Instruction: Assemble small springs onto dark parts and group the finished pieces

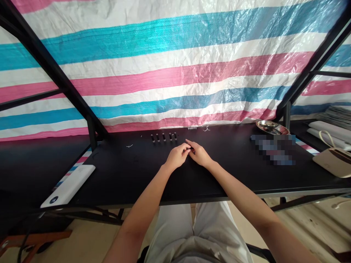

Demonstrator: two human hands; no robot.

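Observation:
Over the middle of a black table (233, 171), my left hand (177, 155) and my right hand (199, 153) meet fingertip to fingertip. Both are pinched closed on a tiny dark part (191, 149) between them, too small to name. Just beyond the hands stands a row of several small black cylinders (163, 137). Farther back lie a short row of small silvery parts (192, 128) and a thin bent wire piece (206, 128).
A metal dish (271, 127) sits at the back right, with a blurred patch (274, 149) beside it. A white flat device (69, 185) lies on the left edge, a beige case (333, 160) at the right. Black frame posts (91, 135) stand at both sides; a striped tarp hangs behind.

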